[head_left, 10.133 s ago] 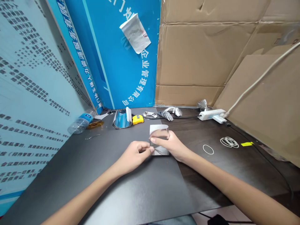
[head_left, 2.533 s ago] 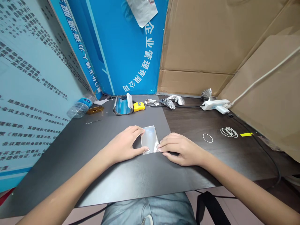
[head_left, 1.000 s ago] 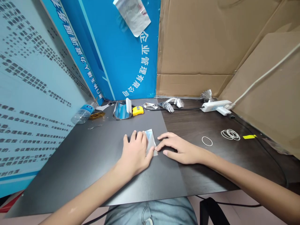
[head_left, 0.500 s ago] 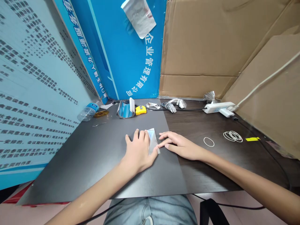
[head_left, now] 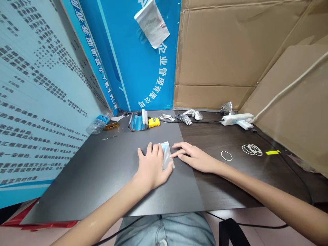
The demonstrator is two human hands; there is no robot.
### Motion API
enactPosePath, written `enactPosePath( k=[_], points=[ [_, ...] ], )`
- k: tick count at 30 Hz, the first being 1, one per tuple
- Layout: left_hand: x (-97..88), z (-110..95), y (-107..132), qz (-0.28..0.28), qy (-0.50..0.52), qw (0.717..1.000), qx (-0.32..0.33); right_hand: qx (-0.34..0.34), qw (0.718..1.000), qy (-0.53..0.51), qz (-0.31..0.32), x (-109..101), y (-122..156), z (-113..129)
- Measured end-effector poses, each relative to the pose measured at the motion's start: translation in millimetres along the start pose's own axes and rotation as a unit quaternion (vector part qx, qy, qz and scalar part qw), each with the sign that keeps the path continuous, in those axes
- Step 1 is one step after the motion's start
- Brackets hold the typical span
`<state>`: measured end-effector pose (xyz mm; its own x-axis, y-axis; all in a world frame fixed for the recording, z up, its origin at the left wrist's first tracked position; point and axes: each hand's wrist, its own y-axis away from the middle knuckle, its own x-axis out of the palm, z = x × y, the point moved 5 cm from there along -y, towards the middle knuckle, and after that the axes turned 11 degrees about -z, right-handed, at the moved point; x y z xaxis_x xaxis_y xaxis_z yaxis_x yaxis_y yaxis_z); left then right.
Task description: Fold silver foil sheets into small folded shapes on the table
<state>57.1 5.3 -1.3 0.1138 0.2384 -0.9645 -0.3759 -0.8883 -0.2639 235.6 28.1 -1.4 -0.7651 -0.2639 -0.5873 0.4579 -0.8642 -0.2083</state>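
A small folded piece of silver foil (head_left: 167, 155) lies on the dark grey mat (head_left: 102, 177), its left side tucked against my left hand (head_left: 152, 167). That hand rests flat on the mat with its fingers spread, covering part of the foil. My right hand (head_left: 193, 158) lies to the right, its fingertips at or very near the foil's right edge. Neither hand grips the foil.
Along the back stand a plastic water bottle (head_left: 97, 124), a curved reflective piece (head_left: 137, 122), a yellow tape measure (head_left: 154, 122), crumpled foil scraps (head_left: 188, 117) and a white power strip (head_left: 237, 119). Rubber bands (head_left: 251, 149) lie on the dark desk at right.
The foil is narrower than in the oldest frame and lies more upright. My left hand has moved from beside it to partly over it, and my right hand has drawn in closer.
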Motion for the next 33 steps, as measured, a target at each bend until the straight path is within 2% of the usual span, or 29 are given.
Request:
enactPosePath(
  k=[21, 33],
  points=[
    [1.5, 1.4, 0.5, -0.008, 0.008, 1.000, -0.006, -0.049, 0.997, 0.057, -0.021, -4.5, -22.5, -7.6],
    [-0.4, 0.7, -0.4, 0.011, 0.005, 1.000, -0.011, -0.072, 0.991, 0.098, -0.049, -3.5, -34.4, -16.7]
  ],
)
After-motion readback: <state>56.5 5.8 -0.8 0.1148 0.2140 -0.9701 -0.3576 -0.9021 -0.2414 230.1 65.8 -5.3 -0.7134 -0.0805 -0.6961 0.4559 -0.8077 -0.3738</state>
